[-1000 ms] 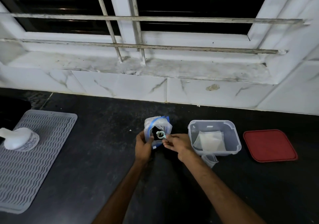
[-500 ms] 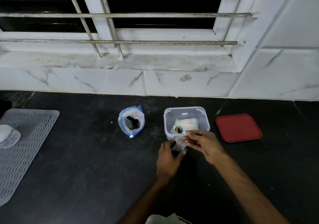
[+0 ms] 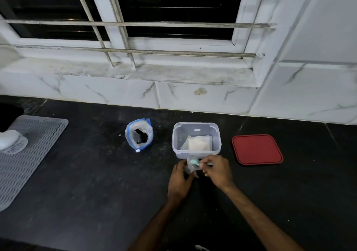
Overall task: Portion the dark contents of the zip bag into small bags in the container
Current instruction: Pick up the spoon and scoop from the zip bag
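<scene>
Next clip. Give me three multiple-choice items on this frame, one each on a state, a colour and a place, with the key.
1. The zip bag is: A) sealed B) open and upright C) lying flat.
2. The lid is: A) red B) blue C) clear.
3. The lid lies: A) on the container B) right of the container C) left of the zip bag.

Key: 1 B, its mouth gapes over the dark contents. 2 A, it is plainly red. 3 B, it lies flat on the counter, apart from the container.
</scene>
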Demonstrator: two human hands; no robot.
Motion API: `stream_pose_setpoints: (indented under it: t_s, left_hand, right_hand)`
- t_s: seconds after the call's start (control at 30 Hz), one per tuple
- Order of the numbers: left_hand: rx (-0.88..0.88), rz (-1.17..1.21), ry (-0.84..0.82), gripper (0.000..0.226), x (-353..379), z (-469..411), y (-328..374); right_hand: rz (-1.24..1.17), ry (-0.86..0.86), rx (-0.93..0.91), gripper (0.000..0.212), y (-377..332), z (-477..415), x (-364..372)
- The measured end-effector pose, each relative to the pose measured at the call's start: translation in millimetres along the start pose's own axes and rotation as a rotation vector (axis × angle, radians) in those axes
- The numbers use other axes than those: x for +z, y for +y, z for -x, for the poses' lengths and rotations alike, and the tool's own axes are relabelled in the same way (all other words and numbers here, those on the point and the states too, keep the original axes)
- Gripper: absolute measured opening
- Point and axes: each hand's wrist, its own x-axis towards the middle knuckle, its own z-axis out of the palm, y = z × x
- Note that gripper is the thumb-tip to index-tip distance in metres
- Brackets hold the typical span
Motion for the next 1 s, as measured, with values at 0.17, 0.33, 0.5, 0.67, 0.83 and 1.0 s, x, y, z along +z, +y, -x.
stream_pose_setpoints:
  t_s: [0.17,0.33,0.5,0.67,0.83,1.0]
  left_hand:
    - [-0.025,0.034,0.005,0.054,1.6,1.7,0.9]
    - [-0.027,0.037,0.006,0.054,0.3,0.5,2.7]
    - [-0.034,0.067,0.000,0.059,-1.3,0.2,3.7]
    - [-0.027,0.106,-0.014,0.053,-7.3,0.8,5.1]
    - [0.004,0.213,-0.036,0.030,-17.8,-3.4,12.6]
    - [-0.007,0.210,-0.110,0.021,-25.7,-10.0,20.8]
  right_hand:
    - [0.213,0.020,-0.141,0.018,2.2,3.2,6.2]
    - [0.221,0.101,-0.153,0.016,4.9,6.9,5.2]
    - [0.094,0.086,-0.121,0.009,11.6,5.8,13.5]
    - [-0.268,0.111,0.090,0.014,7.6,9.1,17.3]
    - [-0.509,0.104,0.189,0.009,10.2,13.2,10.9]
    - [-0.664,0.243,0.339,0.006,27.3,14.2,7.8]
